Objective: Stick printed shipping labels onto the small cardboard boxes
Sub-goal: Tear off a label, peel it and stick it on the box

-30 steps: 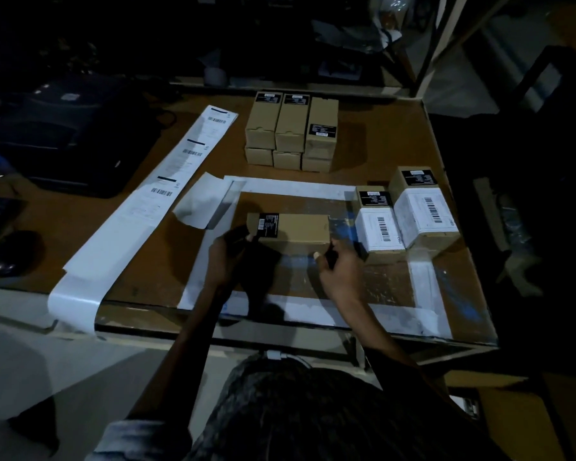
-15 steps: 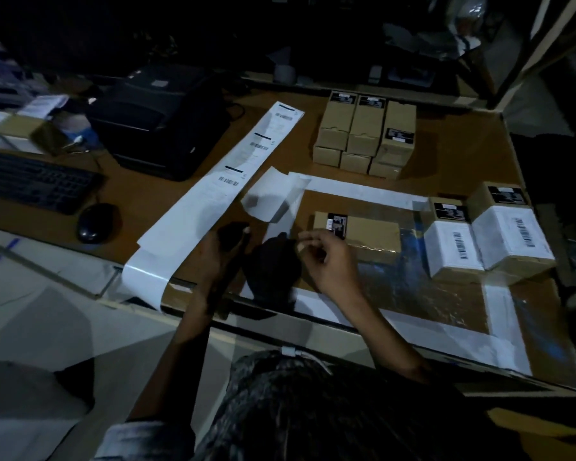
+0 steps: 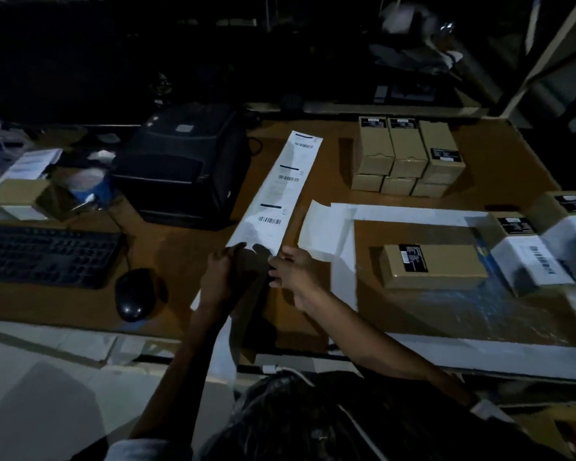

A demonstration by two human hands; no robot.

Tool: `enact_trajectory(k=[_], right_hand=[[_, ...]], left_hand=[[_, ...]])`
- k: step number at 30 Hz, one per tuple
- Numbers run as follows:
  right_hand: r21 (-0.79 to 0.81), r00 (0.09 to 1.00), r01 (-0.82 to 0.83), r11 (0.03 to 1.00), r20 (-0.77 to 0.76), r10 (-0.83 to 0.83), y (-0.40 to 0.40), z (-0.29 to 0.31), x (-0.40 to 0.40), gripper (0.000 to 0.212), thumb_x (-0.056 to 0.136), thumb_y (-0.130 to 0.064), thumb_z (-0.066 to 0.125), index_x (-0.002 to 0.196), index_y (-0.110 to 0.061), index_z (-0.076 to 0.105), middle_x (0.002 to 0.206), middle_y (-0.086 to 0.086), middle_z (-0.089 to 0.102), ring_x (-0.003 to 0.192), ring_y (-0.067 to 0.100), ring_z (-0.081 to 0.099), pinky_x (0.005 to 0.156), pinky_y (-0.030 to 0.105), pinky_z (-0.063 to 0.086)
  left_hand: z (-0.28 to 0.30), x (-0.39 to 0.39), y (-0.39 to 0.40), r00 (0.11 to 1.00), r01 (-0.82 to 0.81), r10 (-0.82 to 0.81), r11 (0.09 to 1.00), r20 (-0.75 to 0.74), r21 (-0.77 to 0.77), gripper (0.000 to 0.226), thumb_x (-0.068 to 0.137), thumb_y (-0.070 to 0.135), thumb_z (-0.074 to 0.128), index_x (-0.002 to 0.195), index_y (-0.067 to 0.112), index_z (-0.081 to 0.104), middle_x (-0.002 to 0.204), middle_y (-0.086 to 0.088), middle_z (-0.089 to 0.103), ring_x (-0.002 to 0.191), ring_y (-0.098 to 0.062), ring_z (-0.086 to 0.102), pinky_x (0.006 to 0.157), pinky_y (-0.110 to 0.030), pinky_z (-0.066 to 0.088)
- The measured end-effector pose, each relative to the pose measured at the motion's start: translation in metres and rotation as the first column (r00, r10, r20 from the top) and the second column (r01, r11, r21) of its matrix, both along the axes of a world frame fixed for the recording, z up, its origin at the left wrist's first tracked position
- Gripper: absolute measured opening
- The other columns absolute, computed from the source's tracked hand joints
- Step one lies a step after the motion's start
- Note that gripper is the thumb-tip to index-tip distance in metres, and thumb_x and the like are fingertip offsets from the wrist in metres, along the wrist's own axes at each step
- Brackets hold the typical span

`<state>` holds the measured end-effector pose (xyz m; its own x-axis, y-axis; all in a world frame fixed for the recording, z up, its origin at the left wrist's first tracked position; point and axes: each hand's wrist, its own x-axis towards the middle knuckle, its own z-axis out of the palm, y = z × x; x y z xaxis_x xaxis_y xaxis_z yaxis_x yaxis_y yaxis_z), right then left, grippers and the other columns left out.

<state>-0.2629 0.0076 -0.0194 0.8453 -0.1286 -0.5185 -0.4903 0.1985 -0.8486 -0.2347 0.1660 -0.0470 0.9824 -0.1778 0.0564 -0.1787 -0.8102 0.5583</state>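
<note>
**Both hands on the label strip, box waiting off to the right**

The person's left hand point(image 3: 225, 277) and right hand point(image 3: 291, 269) sit close together at the near end of the long white label strip point(image 3: 276, 197). Each seems to pinch an edge, though it's too dim to be sure. Just right of the right hand lies a plain brown cardboard box point(image 3: 433, 266) with a small black sticker. Farther out stands a stack of matching boxes point(image 3: 408, 154). Beyond the left hand is a black printer point(image 3: 183, 164).

A long white label strip point(image 3: 281, 191) lies beside an unlabelled brown box point(image 3: 436, 266) lying flat.
</note>
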Motion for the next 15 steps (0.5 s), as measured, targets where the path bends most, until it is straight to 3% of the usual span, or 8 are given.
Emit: enact_trajectory(k=[1, 2, 4, 7, 11, 15], right_hand=[[-0.015, 0.999, 0.032, 0.999, -0.028, -0.032, 0.006, 0.001, 0.007, 0.008, 0.098, -0.008, 0.060, 0.100, -0.014, 0.057, 0.090, 0.005, 0.059, 0.078, 0.019, 0.058, 0.064, 0.032, 0.049], [-0.022, 0.996, 0.072, 0.997, -0.056, -0.074, 0.011, 0.003, 0.013, 0.014, 0.097, -0.008, 0.061, 0.089, -0.018, 0.055, 0.085, 0.007, 0.060, 0.070, 0.017, 0.056, 0.057, 0.029, 0.044], [-0.068, 0.990, 0.094, 0.993, -0.103, -0.101, 0.019, 0.005, 0.022, 0.002, 0.092, -0.008, 0.066, 0.092, -0.008, 0.064, 0.081, 0.010, 0.062, 0.055, 0.012, 0.050, 0.043, 0.021, 0.035], [-0.133, 0.983, 0.123, 0.983, -0.116, -0.139, 0.023, 0.000, 0.031, 0.019, 0.087, -0.013, 0.075, 0.103, -0.003, 0.073, 0.094, 0.006, 0.073, 0.061, 0.009, 0.060, 0.041, 0.013, 0.040], [-0.306, 0.994, 0.006, 0.952, -0.103, -0.040, 0.020, -0.011, 0.035, 0.019, 0.081, -0.028, 0.084, 0.089, -0.013, 0.075, 0.096, -0.003, 0.075, 0.072, 0.008, 0.067, 0.054, 0.017, 0.047], [-0.506, 0.999, 0.038, 0.861, 0.025, -0.029, 0.023, -0.018, 0.034, 0.012, 0.086, -0.030, 0.079, 0.081, -0.021, 0.074, 0.099, -0.007, 0.076, 0.079, 0.008, 0.070, 0.067, 0.025, 0.056]], left_hand=[[-0.002, 0.001, 0.001, 1.000, -0.009, 0.009, 1.000, -0.019, 0.023, 0.061, 0.084, 0.024, 0.077, 0.141, 0.017, 0.054, 0.129, -0.016, 0.059, 0.119, -0.037, 0.053, 0.089, -0.050, 0.051], [-0.003, 0.002, 0.003, 1.000, -0.025, 0.026, 0.998, -0.012, 0.052, 0.059, 0.085, 0.029, 0.075, 0.140, 0.020, 0.055, 0.129, -0.013, 0.060, 0.120, -0.036, 0.053, 0.087, -0.047, 0.051], [-0.009, 0.003, 0.005, 1.000, 0.001, -0.001, 0.998, 0.010, 0.064, 0.058, 0.086, 0.043, 0.071, 0.136, 0.018, 0.057, 0.125, -0.011, 0.063, 0.117, -0.036, 0.055, 0.080, -0.042, 0.050], [-0.014, -0.003, 0.004, 0.999, 0.013, -0.013, 1.000, 0.030, -0.004, 0.078, 0.088, 0.066, 0.050, 0.138, 0.008, 0.056, 0.128, -0.015, 0.063, 0.115, -0.039, 0.053, 0.077, -0.042, 0.049], [-0.022, -0.002, 0.004, 0.998, -0.012, 0.010, 0.999, 0.054, 0.035, 0.057, 0.093, 0.041, 0.065, 0.140, 0.010, 0.053, 0.131, -0.014, 0.063, 0.114, -0.037, 0.054, 0.079, -0.040, 0.050], [-0.014, 0.001, 0.003, 0.999, -0.039, 0.042, 0.992, 0.026, -0.117, 0.048, 0.094, 0.034, 0.065, 0.136, 0.013, 0.057, 0.131, -0.011, 0.064, 0.118, -0.030, 0.058, 0.095, -0.039, 0.050]])
